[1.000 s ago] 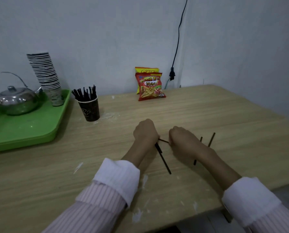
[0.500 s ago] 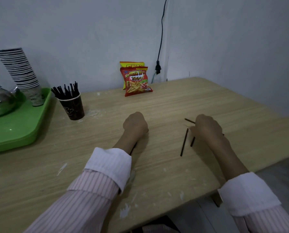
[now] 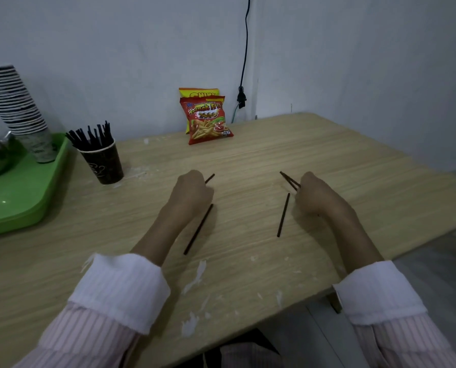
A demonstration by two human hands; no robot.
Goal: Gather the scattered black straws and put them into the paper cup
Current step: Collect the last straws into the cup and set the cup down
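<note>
- Left hand (image 3: pixel 192 191) is fisted around a straw (image 3: pixel 198 229) on the table (image 3: pixel 248 160).
- Right hand (image 3: pixel 318 197) pinches two straws (image 3: pixel 289 179); another (image 3: pixel 283 215) lies beside it.
- Cup (image 3: pixel 103 163) stands far left, full of straws.

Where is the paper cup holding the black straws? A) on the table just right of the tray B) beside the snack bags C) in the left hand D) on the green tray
A: the paper cup, full of black straws, stands on the table just off the green tray edge.
</note>
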